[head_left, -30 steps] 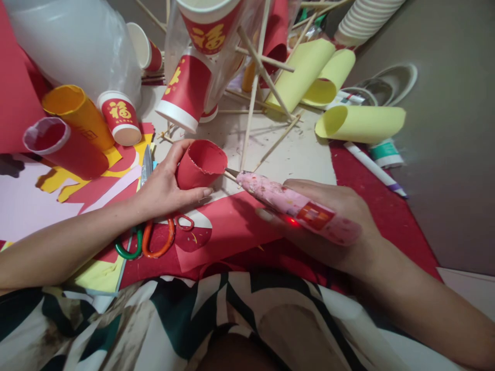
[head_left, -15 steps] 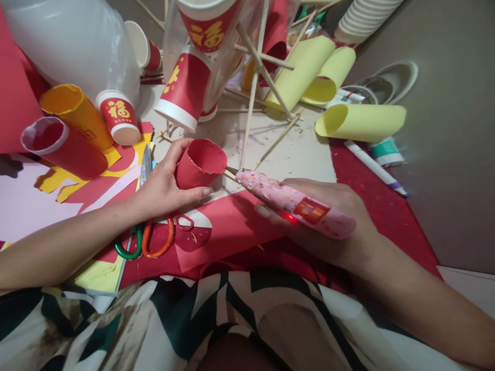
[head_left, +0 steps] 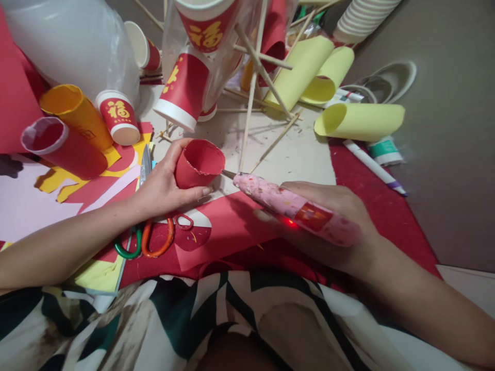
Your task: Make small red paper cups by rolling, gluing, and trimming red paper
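My left hand [head_left: 164,185] is wrapped round a short red paper tube [head_left: 198,166], its open end facing up and right. My right hand [head_left: 328,226] grips a pink glue gun [head_left: 294,208] with a small red light lit on its underside. The gun's metal tip [head_left: 228,174] points at the tube's right rim and sits right at it. Both hands hover over red paper sheets [head_left: 228,232] on the floor.
Scissors with orange and green handles [head_left: 149,242] lie under my left wrist. Red printed paper cups [head_left: 118,116], an orange tube [head_left: 75,113], a red tube [head_left: 62,147], yellow paper rolls [head_left: 359,121], a wooden stick frame [head_left: 255,77] and stacked white cups [head_left: 363,18] crowd the far side.
The glue gun and my right hand have shifted slightly left and down; the tip stays at the tube's rim. My left hand holds the tube almost still.
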The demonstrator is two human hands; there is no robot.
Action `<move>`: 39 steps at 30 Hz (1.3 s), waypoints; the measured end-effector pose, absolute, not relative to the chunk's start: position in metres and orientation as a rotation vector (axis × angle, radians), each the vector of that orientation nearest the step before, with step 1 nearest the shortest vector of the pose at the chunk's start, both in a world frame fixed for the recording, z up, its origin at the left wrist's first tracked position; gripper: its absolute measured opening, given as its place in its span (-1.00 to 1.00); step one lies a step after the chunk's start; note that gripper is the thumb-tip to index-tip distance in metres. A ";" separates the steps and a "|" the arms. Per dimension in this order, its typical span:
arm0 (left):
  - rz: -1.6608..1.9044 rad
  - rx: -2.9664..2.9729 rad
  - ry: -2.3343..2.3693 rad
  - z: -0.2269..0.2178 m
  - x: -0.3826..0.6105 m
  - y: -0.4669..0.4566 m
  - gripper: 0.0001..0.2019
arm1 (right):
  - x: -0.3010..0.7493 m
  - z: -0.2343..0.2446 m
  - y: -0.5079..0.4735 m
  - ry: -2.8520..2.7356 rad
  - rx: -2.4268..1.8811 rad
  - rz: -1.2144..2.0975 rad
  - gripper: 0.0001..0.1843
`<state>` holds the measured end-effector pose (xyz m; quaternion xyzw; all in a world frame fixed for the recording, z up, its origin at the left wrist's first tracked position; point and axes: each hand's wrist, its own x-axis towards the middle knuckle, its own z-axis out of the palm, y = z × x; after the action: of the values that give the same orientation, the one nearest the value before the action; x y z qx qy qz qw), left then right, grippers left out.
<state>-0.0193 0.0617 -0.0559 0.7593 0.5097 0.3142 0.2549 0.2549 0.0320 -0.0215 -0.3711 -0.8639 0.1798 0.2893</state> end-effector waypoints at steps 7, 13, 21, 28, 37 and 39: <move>0.853 2.031 1.383 -0.054 -0.017 0.061 -0.23 | 0.254 -0.024 0.031 -2.276 -0.931 0.561 -0.85; 0.858 2.040 1.382 -0.055 -0.018 0.060 -0.22 | 0.253 -0.022 0.029 -2.243 -0.867 0.605 -0.86; 0.839 2.018 1.342 -0.051 -0.017 0.060 -0.22 | 0.249 -0.020 0.028 -2.303 -0.851 0.526 -0.71; 0.837 2.013 1.358 -0.051 -0.015 0.060 -0.22 | 0.246 -0.022 0.027 -2.304 -0.864 0.509 -0.70; 0.844 2.030 1.341 -0.053 -0.015 0.061 -0.25 | 0.246 -0.027 0.026 -2.312 -0.828 0.520 -0.80; 0.836 2.019 1.346 -0.053 -0.016 0.061 -0.24 | 0.244 -0.025 0.027 -2.303 -0.835 0.543 -0.79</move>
<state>-0.0158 0.0608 -0.0534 0.7545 0.5027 0.3123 0.2836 0.2445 0.0270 -0.0247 -0.3161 -0.8723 0.2056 0.3112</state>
